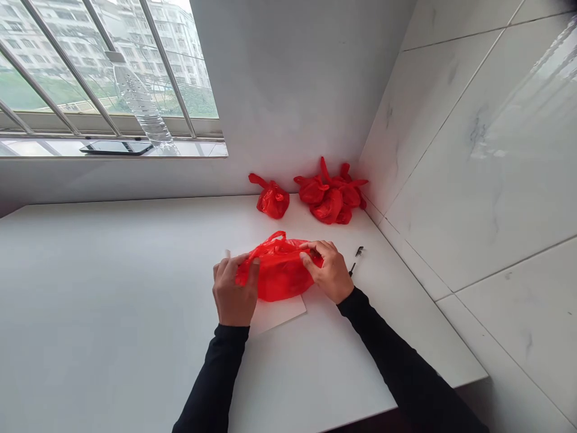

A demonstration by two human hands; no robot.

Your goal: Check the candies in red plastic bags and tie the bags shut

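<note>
Between my hands is a red plastic bag [282,273], its handle loop sticking up at the top. My left hand [235,291] grips the bag's left side, thumb toward me. On the opposite side, my right hand [330,270] pinches the upper right edge between thumb and fingers. What the bag contains, if anything, cannot be made out. Partly under the bag lies a sheet of white paper [282,314]. A black pen [356,260] rests on the table just beyond my right hand, and a small white object [228,254] shows behind my left fingers.
One knotted red bag [273,200] sits by the back wall, beside a pile of several more red bags [331,195] in the corner. A water bottle [146,108] and a dark flat device [116,148] stand on the windowsill. A tiled wall [487,180] bounds the white table [112,300] on the right.
</note>
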